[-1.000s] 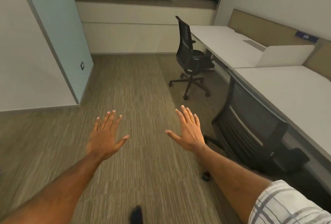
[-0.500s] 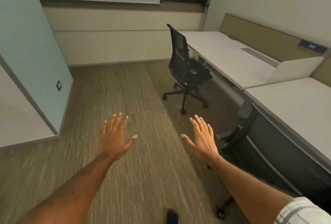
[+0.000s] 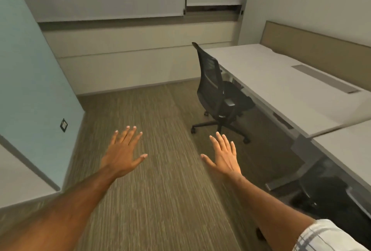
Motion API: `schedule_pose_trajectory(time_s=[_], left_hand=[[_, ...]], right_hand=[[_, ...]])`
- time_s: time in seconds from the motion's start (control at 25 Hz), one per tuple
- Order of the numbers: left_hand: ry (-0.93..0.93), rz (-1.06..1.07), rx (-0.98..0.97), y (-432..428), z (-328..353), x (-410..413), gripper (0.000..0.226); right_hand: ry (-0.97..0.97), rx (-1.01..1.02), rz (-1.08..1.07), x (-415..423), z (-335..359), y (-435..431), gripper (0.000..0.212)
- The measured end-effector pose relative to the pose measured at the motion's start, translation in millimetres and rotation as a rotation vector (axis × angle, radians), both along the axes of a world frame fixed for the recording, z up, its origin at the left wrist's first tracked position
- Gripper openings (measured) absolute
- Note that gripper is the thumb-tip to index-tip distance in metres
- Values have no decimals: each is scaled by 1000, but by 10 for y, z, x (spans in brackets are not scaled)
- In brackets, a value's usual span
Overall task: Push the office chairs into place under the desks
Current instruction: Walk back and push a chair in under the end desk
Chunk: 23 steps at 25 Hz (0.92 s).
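Fingers (image 3: 128, 136) spread on both hands, palms down, holding nothing: left hand (image 3: 122, 154) at seven o'clock, right hand (image 3: 224, 157) at five. Ahead at one o'clock, black office chair (image 3: 215, 92), seat part-way under pale tabletop (image 3: 281, 82), backrest facing out. Best reached at backrest top with both palms, then rolled squarely across carpet (image 3: 160, 170).

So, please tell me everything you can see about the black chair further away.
The chair is black, with a mesh back, a padded seat, at least one armrest and a star base on casters. It stands upright on the carpet, facing the far desk. Its seat sits partly under the desk edge. Neither hand touches it.
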<state>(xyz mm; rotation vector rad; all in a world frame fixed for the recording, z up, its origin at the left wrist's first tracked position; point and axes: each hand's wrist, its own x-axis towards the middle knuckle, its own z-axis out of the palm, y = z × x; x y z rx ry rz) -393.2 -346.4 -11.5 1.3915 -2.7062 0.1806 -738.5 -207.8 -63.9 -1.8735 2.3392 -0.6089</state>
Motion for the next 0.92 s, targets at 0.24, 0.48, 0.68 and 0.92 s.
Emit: schedule_pose_trajectory(time_s=[0.24, 0.48, 0.68, 0.92], left_hand=[[23, -66, -8, -1412, 133, -620, 113], [107, -133, -17, -3292, 272, -1255, 123], [116, -266, -37, -4742, 696, -1995, 127], [139, -395, -93, -6152, 987, -3132, 95]], right_hand=[[44, -73, -32, -485, 272, -1448, 83], [120, -44, -112, -992, 369, -2782, 87], [133, -79, -257, -1430, 727, -3823, 87], [151, -196, -329, -2152, 1021, -4986, 84]])
